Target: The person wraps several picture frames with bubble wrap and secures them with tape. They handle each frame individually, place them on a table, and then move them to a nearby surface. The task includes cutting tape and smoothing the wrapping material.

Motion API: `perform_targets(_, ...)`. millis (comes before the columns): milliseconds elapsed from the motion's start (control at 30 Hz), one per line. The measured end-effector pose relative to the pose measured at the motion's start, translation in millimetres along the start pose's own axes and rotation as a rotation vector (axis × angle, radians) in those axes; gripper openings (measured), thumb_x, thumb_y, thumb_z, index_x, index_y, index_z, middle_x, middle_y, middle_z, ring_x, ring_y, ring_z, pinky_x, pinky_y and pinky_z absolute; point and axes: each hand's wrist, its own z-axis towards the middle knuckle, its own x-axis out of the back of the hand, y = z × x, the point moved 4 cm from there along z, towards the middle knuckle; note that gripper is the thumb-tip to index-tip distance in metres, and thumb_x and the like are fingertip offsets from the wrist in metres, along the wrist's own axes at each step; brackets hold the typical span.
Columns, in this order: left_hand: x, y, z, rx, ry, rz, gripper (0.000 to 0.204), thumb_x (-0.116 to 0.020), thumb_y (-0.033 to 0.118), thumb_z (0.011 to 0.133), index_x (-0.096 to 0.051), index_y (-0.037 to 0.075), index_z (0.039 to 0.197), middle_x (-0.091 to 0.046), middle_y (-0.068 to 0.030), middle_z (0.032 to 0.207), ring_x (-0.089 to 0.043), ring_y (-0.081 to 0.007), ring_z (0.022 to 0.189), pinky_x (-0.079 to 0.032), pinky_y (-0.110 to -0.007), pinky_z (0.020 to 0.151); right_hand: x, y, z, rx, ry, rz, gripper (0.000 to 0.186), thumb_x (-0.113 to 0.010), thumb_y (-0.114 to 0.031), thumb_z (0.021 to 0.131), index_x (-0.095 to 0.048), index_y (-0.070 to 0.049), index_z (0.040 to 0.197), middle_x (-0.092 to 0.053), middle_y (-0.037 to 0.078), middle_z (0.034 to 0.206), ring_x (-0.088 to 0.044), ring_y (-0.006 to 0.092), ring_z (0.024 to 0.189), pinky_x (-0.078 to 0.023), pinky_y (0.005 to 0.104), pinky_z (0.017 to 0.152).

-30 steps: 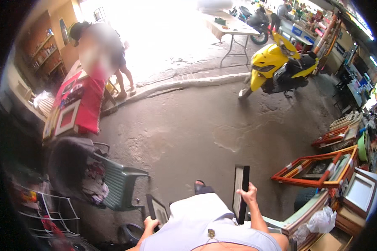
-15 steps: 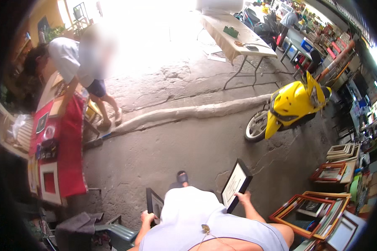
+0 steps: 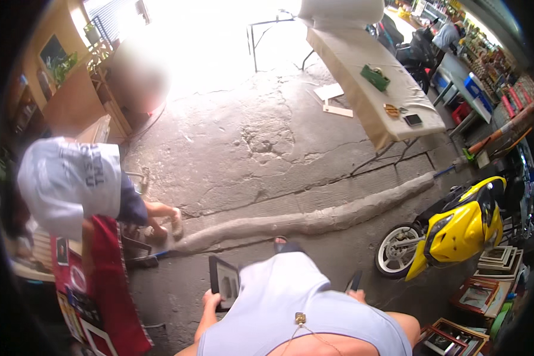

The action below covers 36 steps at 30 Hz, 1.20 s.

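At my left side, my left hand is closed on the edge of a black picture frame, which stands upright and shows a pale mat with a dark picture. On the other side of my body, my right hand grips a second black frame. That one is seen nearly edge-on, and my shirt hides part of it. Ahead to the left, a red-covered table holds a white frame and several small items. A person in a white shirt bends over it.
A long padded roll lies across the floor ahead of me. On the right stands a yellow scooter, with stacked picture frames nearer me. A cloth-covered table stands farther off, bearing a green box.
I have moved forward, so the roll, scooter and tables are nearer. The right frame has turned from showing its face to nearly edge-on. The other person bends lower over the red table.
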Motion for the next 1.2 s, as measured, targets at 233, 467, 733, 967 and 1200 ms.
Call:
perform_targets(233,83.7,222.1,134.0,0.068,-0.161,-0.061,0.045,-0.074,0.008,0.053,-0.061,0.003,0.097,-0.064,-0.0170,0.097,-0.061,-0.0275,0.093,-0.047,-0.037,0.078,43.6,-419.0,39.3,0.386,0.194,0.021,0.043,-0.071,-0.022,0.051,-0.063,0.007,0.082,-0.064,0.019,0.081,-0.063,0.0281,0.077,-0.049,0.0355,0.070)
perform_targets(467,164.2,420.8,322.2,-0.037,-0.237,-0.171,0.039,-0.067,0.004,0.055,-0.062,-0.002,0.093,-0.064,-0.0191,0.089,-0.062,-0.0277,0.087,-0.047,-0.037,0.074,45.8,-842.8,44.5,0.642,0.017,0.486,0.028,-0.060,-0.011,0.057,-0.060,0.006,0.079,-0.062,0.007,0.074,-0.056,0.0168,0.068,-0.044,0.0292,0.063)
perform_targets(733,372.0,684.8,450.7,-0.045,-0.046,0.100,0.048,-0.073,0.008,0.054,-0.060,0.005,0.100,-0.064,-0.0179,0.094,-0.061,-0.0315,0.092,-0.047,-0.039,0.078,45.0,-1216.7,88.8,0.802,-0.369,1.089,0.031,-0.056,-0.002,0.059,-0.058,0.005,0.089,-0.062,0.009,0.086,-0.059,0.0197,0.076,-0.046,0.0302,0.070)
perform_targets(967,440.7,867.2,587.8,0.001,0.135,-0.189,0.042,-0.068,0.000,0.052,-0.059,0.003,0.093,-0.065,-0.0174,0.085,-0.063,-0.0294,0.085,-0.048,-0.040,0.072,-53.5,-1564.0,210.3,0.848,-0.896,1.318,0.017,-0.051,-0.008,0.067,-0.057,-0.002,0.083,-0.060,0.006,0.082,-0.058,0.0190,0.078,-0.046,0.0299,0.076)
perform_targets(1200,549.4,1099.9,538.4,-0.660,0.079,-0.399,0.016,-0.051,0.009,0.077,-0.052,0.001,0.090,-0.048,-0.0095,0.087,-0.047,-0.0177,0.078,-0.036,-0.028,0.071,-120.7,-1826.8,258.9,0.625,-0.969,1.486,0.037,-0.052,-0.008,0.064,-0.053,0.001,0.100,-0.060,0.009,0.091,-0.059,0.0232,0.084,-0.048,0.0330,0.077)
